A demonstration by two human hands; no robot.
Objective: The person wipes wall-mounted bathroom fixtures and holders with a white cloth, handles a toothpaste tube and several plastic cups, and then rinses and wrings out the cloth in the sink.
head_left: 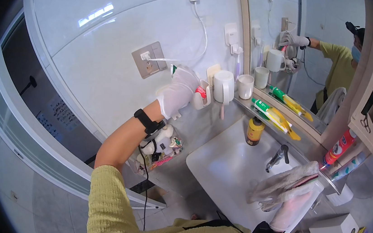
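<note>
Red tube (200,92) in the wall holder, right beneath the left fingers

The red tube, as its look suggested, sat in a white holder (204,102) on the wall, just below the fingers of the gloved left hand (182,88). Those fingers were bent down over it, but the back of the glove hid their tips, so whether they had closed on the tube could not be told. A green-and-white end (173,69) stuck up on the far side of the same hand; whether it belonged to the tube was unclear.

To the right of the left fingers hung a white mug (224,87), with a small cup (245,86) beyond it. Above and to their left was a wall socket (149,60) with a plug in it.

The gloved right hand (292,210) was low at the sink (217,170), with a grey cloth (289,183) lying over its fingers. The cloth covered them, so their grip could not be judged. A tap (278,158) stood just beyond the cloth.

The tube would likely have been light and soft, giving under a squeeze and perhaps slippery through the thin glove. Its upper part, clear of the holder's rim, seemed the best place for a gentle pinch. The cloth looked soft and limp, easiest to take by a bunched fold.
</note>
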